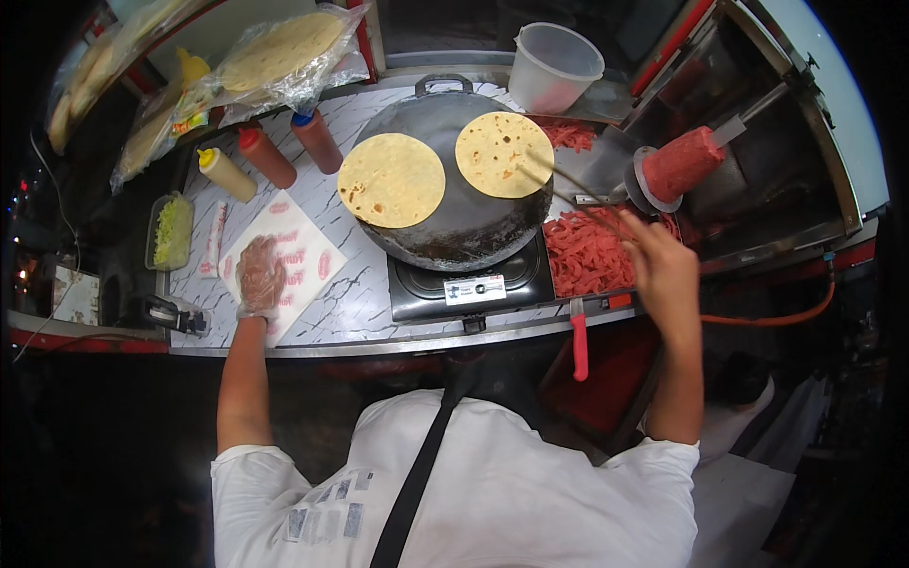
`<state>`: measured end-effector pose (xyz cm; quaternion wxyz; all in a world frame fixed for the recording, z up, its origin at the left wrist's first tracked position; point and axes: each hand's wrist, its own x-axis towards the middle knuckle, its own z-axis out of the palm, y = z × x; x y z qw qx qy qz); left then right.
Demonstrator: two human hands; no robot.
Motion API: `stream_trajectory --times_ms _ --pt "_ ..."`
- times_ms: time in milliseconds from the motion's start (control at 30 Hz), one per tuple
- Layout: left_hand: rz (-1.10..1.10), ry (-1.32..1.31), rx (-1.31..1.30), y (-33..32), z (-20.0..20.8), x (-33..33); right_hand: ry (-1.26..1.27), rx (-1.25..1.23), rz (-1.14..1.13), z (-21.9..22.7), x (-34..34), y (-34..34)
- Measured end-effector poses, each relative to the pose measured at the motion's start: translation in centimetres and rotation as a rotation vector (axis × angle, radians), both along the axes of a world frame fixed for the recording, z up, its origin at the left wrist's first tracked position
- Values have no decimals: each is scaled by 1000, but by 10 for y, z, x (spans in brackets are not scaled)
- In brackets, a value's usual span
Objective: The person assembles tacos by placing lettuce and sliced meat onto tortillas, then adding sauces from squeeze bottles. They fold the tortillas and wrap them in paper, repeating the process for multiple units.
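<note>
Two round flatbreads lie side by side on a dark round griddle. My right hand grips a pair of long thin tongs, whose tips touch the right flatbread. The left flatbread lies flat with a few brown spots. My left hand, in a clear plastic glove, rests flat with fingers extended on a white printed paper sheet. Nothing shows in that hand. Below my right hand is a tray of red shredded meat.
Yellow-capped, red-capped and blue-capped squeeze bottles stand behind the paper. Shredded lettuce fills a box at left. A red-handled knife juts over the front edge. A meat spit and a white bucket stand at right.
</note>
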<state>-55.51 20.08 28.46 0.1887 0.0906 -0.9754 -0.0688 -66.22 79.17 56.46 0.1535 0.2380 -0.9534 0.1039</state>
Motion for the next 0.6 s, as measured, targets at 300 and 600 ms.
stream_trajectory --times_ms 300,600 --pt "-20 -19 -7 3 6 2 148 67 148 -14 17 28" --pt "-50 40 68 0 5 2 398 278 247 -45 -6 -30"
